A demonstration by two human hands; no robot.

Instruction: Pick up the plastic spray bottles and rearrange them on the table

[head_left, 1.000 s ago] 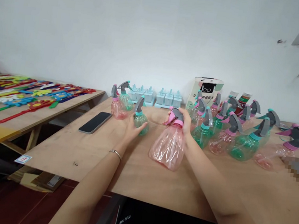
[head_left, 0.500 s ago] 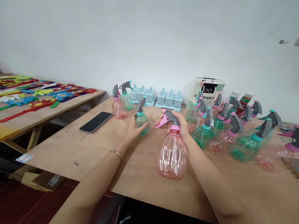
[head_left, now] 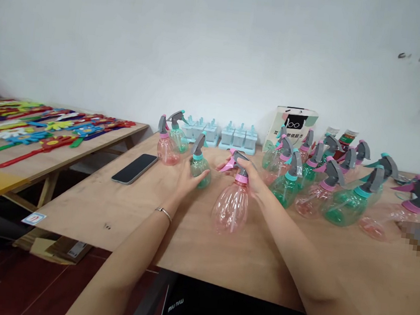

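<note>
My right hand (head_left: 252,176) is closed round the grey and pink spray head of a clear pink spray bottle (head_left: 231,210). That bottle tilts slightly, and whether its base touches the table I cannot tell. To its left, my left hand (head_left: 188,179) grips a green spray bottle (head_left: 201,170) with a grey head and a turquoise collar. Its thumb lies across the front of the body; the other fingers are partly hidden. Just behind that hand, a second pink spray bottle (head_left: 168,148) stands close against another green spray bottle (head_left: 180,139).
Several pink and green spray bottles (head_left: 313,198) crowd the table's right side. A phone (head_left: 135,168) lies at left. Pale blue ice-pop moulds (head_left: 238,139) and a printed box (head_left: 291,129) stand along the wall. Colourful hand-shaped clappers (head_left: 50,143) cover the neighbouring table.
The pink bottle in my right hand has shifted left and a little away from me, closer to the green one, and now leans. My left hand has stayed nearly still on its bottle.
</note>
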